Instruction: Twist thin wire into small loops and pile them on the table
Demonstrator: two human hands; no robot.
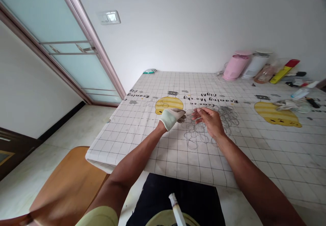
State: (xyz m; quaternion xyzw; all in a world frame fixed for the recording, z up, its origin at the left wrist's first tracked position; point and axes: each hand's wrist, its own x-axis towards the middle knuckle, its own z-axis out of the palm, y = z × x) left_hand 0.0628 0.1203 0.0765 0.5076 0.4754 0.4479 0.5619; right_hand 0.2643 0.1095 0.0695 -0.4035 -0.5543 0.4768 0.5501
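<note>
Many thin dark rings (230, 120) lie in a loose, tangled spread on the checked tablecloth, around and under my bare right hand. My left hand (173, 117) wears a white glove and is at the left edge of the rings, its fingers pressed together; what they hold, if anything, is too small to name. Facing it, my right hand (209, 119) is held over the rings with its fingers bent and slightly apart, and nothing clear shows between them. A small gap separates the two hands.
The checked table (122, 142) meets a white wall. At the back right stand a pink cylinder (236, 66), a white cylinder (256, 64) and a yellow box (284, 72). A crumpled cloth (295, 105) lies at right. An orange chair (68, 181) is at lower left.
</note>
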